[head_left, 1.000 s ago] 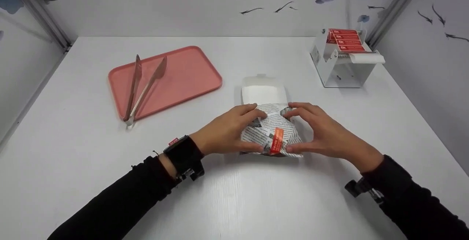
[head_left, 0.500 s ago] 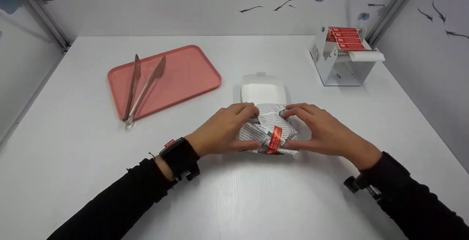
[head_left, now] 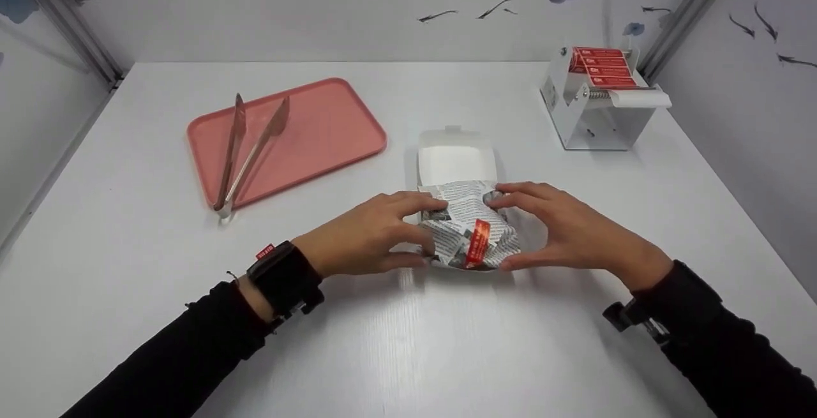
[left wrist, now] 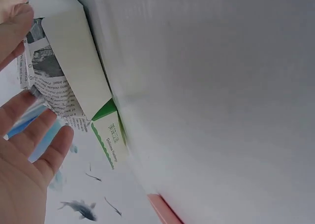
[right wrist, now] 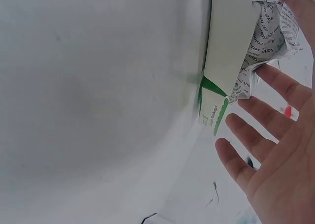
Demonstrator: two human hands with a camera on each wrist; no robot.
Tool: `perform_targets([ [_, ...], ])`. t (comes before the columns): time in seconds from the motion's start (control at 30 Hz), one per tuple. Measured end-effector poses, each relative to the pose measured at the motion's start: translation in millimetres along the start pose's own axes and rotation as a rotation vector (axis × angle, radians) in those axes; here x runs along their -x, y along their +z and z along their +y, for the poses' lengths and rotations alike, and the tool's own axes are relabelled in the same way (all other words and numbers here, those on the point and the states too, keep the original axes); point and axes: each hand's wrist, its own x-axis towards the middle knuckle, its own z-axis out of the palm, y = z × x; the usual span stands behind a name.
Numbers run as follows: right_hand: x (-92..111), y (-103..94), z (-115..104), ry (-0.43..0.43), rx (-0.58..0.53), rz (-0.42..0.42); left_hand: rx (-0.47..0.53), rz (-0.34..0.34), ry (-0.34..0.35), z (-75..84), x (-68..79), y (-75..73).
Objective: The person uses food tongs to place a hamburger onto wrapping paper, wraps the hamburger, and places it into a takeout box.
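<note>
A newsprint-wrapped package (head_left: 469, 207) with a red sticker (head_left: 478, 242) sits in the lower half of an open paper clamshell box (head_left: 457, 161). In the head view, the box's lid lies folded back on the far side. My left hand (head_left: 383, 233) is at the package's left edge, with its fingers spread and loosely bent. My right hand (head_left: 568, 233) is at the right edge, its fingertips by the paper. In the right wrist view, one finger touches the crumpled newsprint (right wrist: 268, 34), and the other fingers spread beside the box wall (right wrist: 229, 42).
A pink tray (head_left: 319, 131) lies at the back left, with metal tongs (head_left: 239, 156) resting across its left side. At the back right stands a white label dispenser (head_left: 600, 108) with a roll of red stickers. White walls border the table.
My left hand has moved left, off the middle of the package to its edge, and its fingers have spread. My right hand has barely moved. The package's near edge looks lower and tucked in.
</note>
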Motion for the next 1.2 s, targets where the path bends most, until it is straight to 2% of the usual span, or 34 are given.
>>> perform_targets([
  [0.13,-2,0.8,-2,-0.003,0.018,0.016,0.000,0.005,-0.026,1.7,-5.0,1.5],
  [0.4,-12,9.6,-12,-0.023,0.145,0.091,-0.113,0.011,-0.115,13.5,-19.4,11.9],
  [0.6,-18,18.5,-15,0.000,0.280,0.124,-0.164,-0.007,-0.093,16.9,-28.5,21.4],
  [0.67,-18,19.6,-15,-0.006,0.304,0.128,-0.151,-0.007,-0.085,15.3,-29.5,21.6],
  [0.73,-17,18.3,-13,-0.017,0.296,0.117,-0.121,-0.020,-0.081,13.1,-29.4,20.1],
  [0.87,-14,9.0,-9,-0.041,0.206,0.074,-0.037,-0.094,-0.066,10.3,-25.3,13.1],
  [0.93,-12,3.7,-8,-0.041,0.159,0.055,0.010,-0.105,-0.061,9.5,-21.4,10.0],
  [1.0,-11,-0.1,-8,-0.029,0.139,0.039,0.065,-0.072,-0.059,8.7,-17.0,8.4],
  [1.1,-11,-2.6,-10,-0.009,0.134,0.012,0.115,0.016,-0.048,7.5,-10.7,8.4],
  [1.2,-11,-1.8,-15,-0.003,0.164,0.005,0.098,0.054,-0.034,8.5,-8.2,9.7],
])
